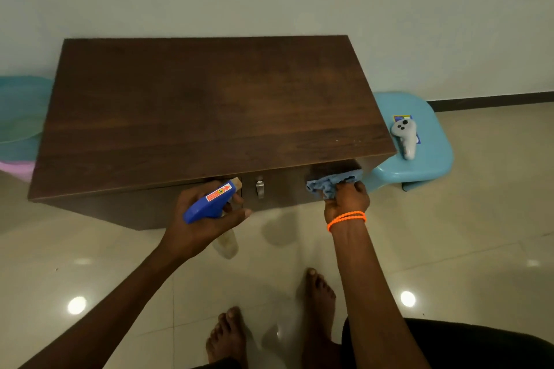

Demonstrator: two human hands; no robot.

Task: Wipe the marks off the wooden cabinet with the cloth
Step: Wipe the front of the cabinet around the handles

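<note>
The right hand (347, 198) bunches the blue cloth (331, 183) in a tight grip and presses it on the cabinet (209, 105) front, just under the top's near right corner. The left hand (207, 213) is wrapped round a spray bottle (209, 201) — blue head, nozzle toward the front beside the metal handle (259, 187). A stool (419, 141) stands right of the cabinet.

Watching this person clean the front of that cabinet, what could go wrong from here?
The left hand holds a blue-headed spray bottle aimed at the dark wooden cabinet; a stray squeeze might wet the metal handle. The right hand presses the crumpled blue cloth near the light blue plastic stool; a wide stroke could bump it, toppling the white controller.
</note>
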